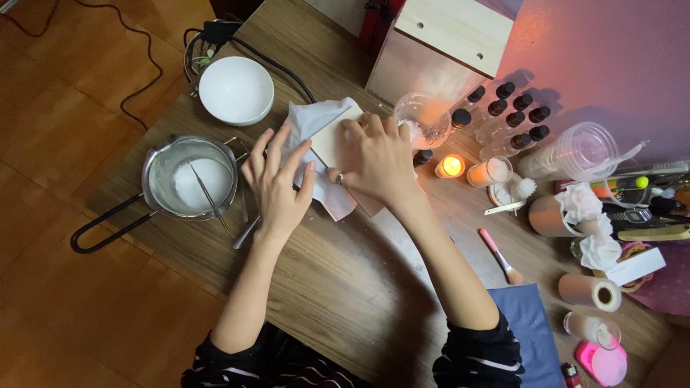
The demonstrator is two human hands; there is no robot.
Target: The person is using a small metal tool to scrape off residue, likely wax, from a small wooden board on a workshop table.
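Observation:
My left hand [277,179] lies with fingers spread on a crumpled white cloth or paper [310,126] on the wooden table [345,287]. My right hand [374,158] presses flat on a pale cream block [332,140] that the white sheet partly wraps. A ring shows on one finger of my right hand. Both hands touch the bundle; neither lifts it.
A metal pot with white wax and a stick [190,178] stands left, a white bowl [236,90] behind it. A lit candle [451,166], dark-capped bottles [510,115], a clear cup [422,115], a wooden box [438,47], a pink brush [499,255] and tape rolls [591,291] crowd the right.

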